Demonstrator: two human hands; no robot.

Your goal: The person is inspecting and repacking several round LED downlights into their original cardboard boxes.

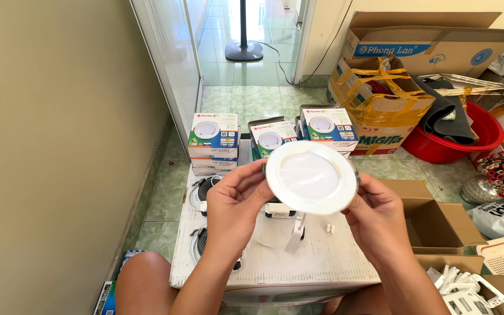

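We grip the round white lamp by its rim, left hand and right hand fingers clasping opposite edges above the bench, face kept visible.

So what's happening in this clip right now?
A seated person holds a round white ceiling light up in both hands, the left hand on its left rim and the right hand on its right rim. Below it is a white board used as a work surface, with a small white part and two more lights on it. Boxed lights are stacked behind, and an open cardboard box sits to the right.
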